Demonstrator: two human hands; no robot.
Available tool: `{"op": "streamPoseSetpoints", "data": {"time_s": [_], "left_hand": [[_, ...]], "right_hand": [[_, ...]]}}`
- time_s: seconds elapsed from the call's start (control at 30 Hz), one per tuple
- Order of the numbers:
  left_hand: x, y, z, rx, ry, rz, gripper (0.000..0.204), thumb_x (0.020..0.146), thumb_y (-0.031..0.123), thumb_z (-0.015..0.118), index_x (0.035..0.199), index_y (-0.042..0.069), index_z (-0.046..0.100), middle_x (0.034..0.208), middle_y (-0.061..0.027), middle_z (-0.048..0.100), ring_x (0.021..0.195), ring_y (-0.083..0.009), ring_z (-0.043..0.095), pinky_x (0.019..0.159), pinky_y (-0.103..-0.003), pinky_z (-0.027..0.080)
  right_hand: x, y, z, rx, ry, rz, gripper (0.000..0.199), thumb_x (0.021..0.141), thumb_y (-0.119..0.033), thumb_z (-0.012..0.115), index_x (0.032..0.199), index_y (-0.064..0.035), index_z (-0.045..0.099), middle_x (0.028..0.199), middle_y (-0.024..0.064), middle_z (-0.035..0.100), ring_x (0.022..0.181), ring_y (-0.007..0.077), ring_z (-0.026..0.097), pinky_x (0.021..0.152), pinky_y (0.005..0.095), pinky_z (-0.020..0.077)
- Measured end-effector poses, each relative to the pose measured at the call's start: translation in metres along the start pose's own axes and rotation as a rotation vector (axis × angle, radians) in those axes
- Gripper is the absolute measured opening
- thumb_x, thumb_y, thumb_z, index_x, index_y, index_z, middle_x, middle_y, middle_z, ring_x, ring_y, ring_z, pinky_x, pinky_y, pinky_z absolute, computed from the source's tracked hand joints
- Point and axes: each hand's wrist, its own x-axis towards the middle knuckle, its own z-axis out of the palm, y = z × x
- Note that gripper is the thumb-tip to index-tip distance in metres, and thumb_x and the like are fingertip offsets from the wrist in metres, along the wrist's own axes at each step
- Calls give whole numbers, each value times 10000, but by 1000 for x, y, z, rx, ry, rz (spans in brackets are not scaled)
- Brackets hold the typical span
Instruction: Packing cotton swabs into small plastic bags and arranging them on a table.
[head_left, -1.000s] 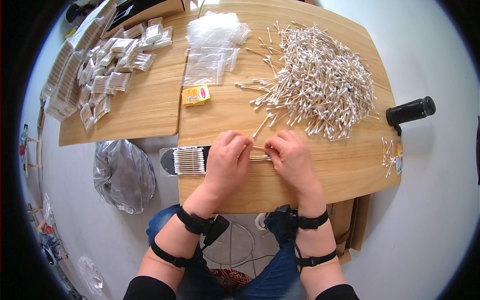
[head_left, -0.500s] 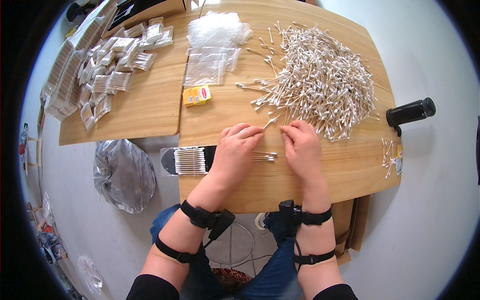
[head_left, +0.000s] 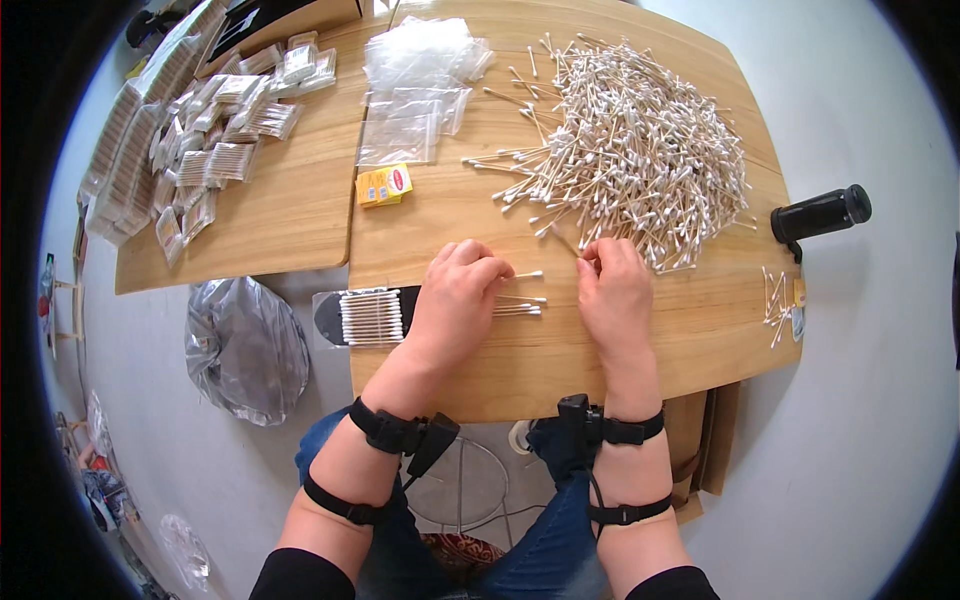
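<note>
My left hand (head_left: 458, 300) is closed over the near edge of the table, its fingertips pinching a cotton swab (head_left: 525, 275) that points right. Below those fingers a few more swabs (head_left: 518, 310) stick out, their inner ends hidden under the hand. Beside it on the left, a neat row of swabs (head_left: 372, 318) lies in a clear bag (head_left: 325, 310) over a dark strip at the table's edge. My right hand (head_left: 614, 290) is closed at the near edge of the swab pile (head_left: 640, 150), thumb and forefinger pinching a swab (head_left: 566, 243).
Flat clear bags (head_left: 400, 125) and small yellow cards (head_left: 383, 185) lie beyond my left hand. Filled swab packets (head_left: 232, 160) heap up on the left table. A black bottle (head_left: 820, 214) stands out at the right edge, near a few loose swabs (head_left: 775, 300). A grey bag (head_left: 245, 350) sits below left.
My left hand has drawn back from the right hand, bringing its swab level above the others. My right hand has shifted slightly right and holds a swab by the pile. The view moved a little.
</note>
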Motion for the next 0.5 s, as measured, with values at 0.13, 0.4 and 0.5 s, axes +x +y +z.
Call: {"op": "streamPoseSetpoints", "data": {"time_s": [0.13,0.4,0.5], "left_hand": [[-4,-2,-6,-31,-69,-6,91,847,-5,668,893,58,714,919,-94,642,917,-317,611,831,-409,497],[-14,-4,-12,-114,-114,21,104,855,-37,636,893,39,696,919,-101,658,907,-322,625,805,-410,503],[-12,-2,-8,-131,-5,-37,134,869,-47,612,959,19,686,965,-129,667,943,-334,628,814,-415,508]], "right_hand": [[-2,5,-3,47,-15,-36,103,846,-73,715,898,-40,632,917,133,623,909,348,611,810,447,494],[-5,-3,-6,173,-86,-130,41,834,-27,695,867,-36,673,894,139,638,878,346,618,778,440,506],[-7,-14,1,178,-94,-214,43,837,-7,674,872,-31,682,889,143,639,880,352,620,775,444,512]]}}
